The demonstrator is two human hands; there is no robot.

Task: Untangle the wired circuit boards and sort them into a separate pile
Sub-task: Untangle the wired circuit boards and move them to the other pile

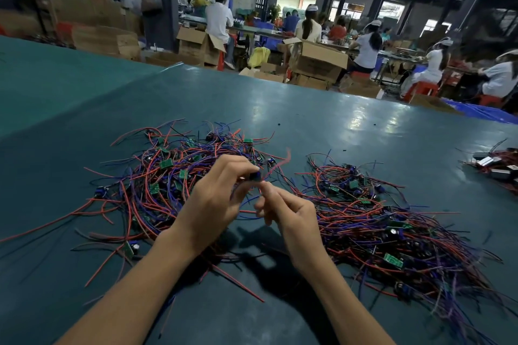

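**Lot: wired circuit boards, sorting under way; about half done, judging by the two heaps.**

On the teal table (pixel 280 109) lie two heaps, well apart. The left heap (pixel 168 176) is a loose snarl of red, blue and black leads with small green boards showing, and I take it for the unsorted stock. The right heap (pixel 378 221) is about as large, its leads lie more in one direction, and I take it for the sorted pile. Between them, above the table, is one wired board (pixel 255 176). The left hand (pixel 215 190) pinches its dark blue part at the fingertips, and the right hand (pixel 288 213) pinches a red lead (pixel 277 165) that runs up and away, blurred. Whether that lead is free of the left heap I cannot tell. Outstanding: this piece, then the whole left heap. A third, darker lot (pixel 493 165) sits at the far right edge, contents unclear.
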